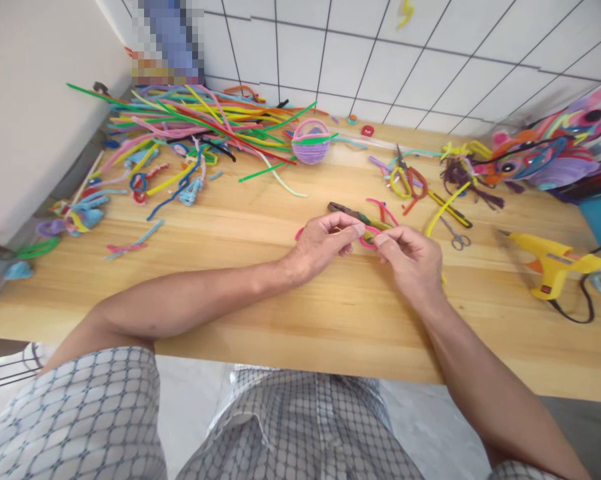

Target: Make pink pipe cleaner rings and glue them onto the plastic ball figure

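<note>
Between my hands, at the middle of the wooden table [260,320], a pink pipe cleaner [368,237] is bent into a small curve. My left hand [327,243] pinches its left end between thumb and fingers, and a bit of pink shows beyond that hand's far side. My right hand [411,257] pinches the other end. Just behind the fingers lie pliers [347,212] with green-yellow handles, partly hidden by my hands. More pink and red pieces [384,209] rest beside the pliers.
A pile of colored pipe cleaners [200,123] covers the back left, beside a purple basket shape [311,145]. Red-handled scissors [414,183], a yellow cutter [450,209], small scissors [457,237] and a yellow glue gun [553,260] lie right. A colorful figure [545,157] stands back right.
</note>
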Demonstrator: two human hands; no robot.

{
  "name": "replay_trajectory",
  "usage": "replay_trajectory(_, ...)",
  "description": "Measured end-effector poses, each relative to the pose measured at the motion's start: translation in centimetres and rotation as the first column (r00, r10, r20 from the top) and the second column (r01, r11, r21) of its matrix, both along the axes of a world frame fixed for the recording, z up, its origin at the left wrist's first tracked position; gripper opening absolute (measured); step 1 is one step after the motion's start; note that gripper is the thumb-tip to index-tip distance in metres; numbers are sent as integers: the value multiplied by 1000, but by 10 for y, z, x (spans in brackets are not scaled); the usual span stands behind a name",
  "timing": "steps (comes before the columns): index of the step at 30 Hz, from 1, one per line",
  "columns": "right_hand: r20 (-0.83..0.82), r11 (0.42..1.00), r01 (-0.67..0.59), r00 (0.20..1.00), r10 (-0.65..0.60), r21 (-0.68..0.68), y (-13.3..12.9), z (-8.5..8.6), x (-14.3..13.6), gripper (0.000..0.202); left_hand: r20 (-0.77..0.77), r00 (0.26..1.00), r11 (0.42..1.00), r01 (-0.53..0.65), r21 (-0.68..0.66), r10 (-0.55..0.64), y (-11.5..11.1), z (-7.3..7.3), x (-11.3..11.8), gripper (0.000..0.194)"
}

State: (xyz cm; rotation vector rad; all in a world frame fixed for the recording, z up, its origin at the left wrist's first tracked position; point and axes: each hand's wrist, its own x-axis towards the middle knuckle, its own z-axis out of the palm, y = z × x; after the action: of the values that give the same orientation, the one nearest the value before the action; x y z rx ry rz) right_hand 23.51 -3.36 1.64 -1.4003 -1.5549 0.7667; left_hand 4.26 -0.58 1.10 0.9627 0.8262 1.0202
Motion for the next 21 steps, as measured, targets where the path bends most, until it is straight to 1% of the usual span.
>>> replay_trajectory(4,-24,1000,5,1000,-5,2,-3,3,-4,17,10,1000,1000,-1,5,1,0,0,0,20)
replay_trajectory(8,-76,999,-16,997,14,-34,-3,5,-6,20,12,1000,1000,-17,2,17,0,1,1,14)
replay_trajectory(10,-159,997,-40,987,29,-66,-1,4,-6,26,7,1000,1000,-29,-7,29,0,2,2,13)
replay_trajectory(12,-292,989,-92,955,53,-120,2,3,-5,35,1,999,999,-40,-18,40,0,2,2,14)
replay_trajectory(14,-420,966,-171,904,76,-193,6,2,-4,43,1,999,999,-47,-24,47,0,3,2,15)
replay_trajectory(16,-495,930,-251,864,90,-269,7,3,-4,46,8,999,998,-53,-21,53,0,3,1,17)
replay_trajectory(18,-524,889,-321,844,111,-327,8,5,-4,49,20,999,999,-49,-18,50,0,3,1,20)
replay_trajectory(21,-533,839,-395,832,154,-375,8,7,-3,51,40,999,999,-29,-12,30,0,2,1,22)
